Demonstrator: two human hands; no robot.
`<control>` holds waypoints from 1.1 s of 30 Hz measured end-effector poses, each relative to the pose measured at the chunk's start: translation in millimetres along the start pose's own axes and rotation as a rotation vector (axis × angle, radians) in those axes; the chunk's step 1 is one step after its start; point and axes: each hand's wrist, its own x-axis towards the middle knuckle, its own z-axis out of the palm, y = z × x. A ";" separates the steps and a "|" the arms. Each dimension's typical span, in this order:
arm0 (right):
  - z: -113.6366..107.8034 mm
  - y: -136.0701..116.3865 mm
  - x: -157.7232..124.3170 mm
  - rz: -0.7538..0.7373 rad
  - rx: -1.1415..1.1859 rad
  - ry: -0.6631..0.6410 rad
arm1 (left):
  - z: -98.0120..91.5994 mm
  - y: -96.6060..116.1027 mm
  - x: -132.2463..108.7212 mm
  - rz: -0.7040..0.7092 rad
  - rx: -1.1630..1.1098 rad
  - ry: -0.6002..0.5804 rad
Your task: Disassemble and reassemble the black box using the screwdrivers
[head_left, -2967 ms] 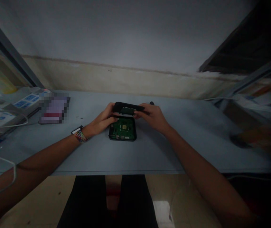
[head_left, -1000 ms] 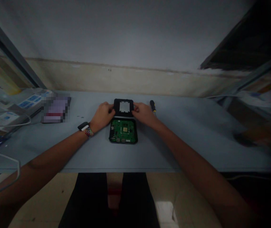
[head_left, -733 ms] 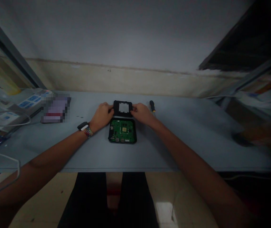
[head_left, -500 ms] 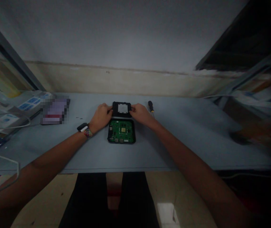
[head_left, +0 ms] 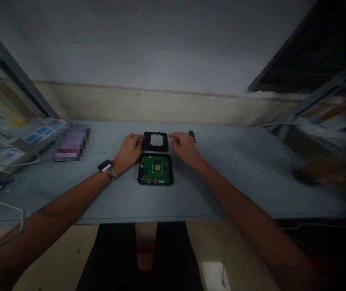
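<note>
A black square cover [head_left: 155, 141] with a pale square patch in its middle lies flat on the grey table [head_left: 191, 194]. Just in front of it sits the open black case bottom with a green circuit board [head_left: 155, 168] inside. My left hand [head_left: 129, 148] rests at the cover's left edge, fingertips touching it, fingers loosely curled. My right hand [head_left: 184, 146] hovers just right of the cover, fingers apart, holding nothing. A wristband is on my left wrist.
A black-handled screwdriver [head_left: 192, 135] lies behind my right hand. A blurred-out flat object [head_left: 69, 142] and a white power strip [head_left: 36, 133] with cables sit at the left. Cluttered shelves stand at the right edge. A few tiny screws [head_left: 101, 152] lie left of my left hand.
Both hands lowered the black cover from held up over the board to flat on the table behind it. My right hand has let go and moved slightly right.
</note>
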 end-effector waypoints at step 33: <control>-22.2 81.6 16.8 0.380 -0.098 0.174 | -12.5 9.9 -8.9 0.167 -0.132 -0.081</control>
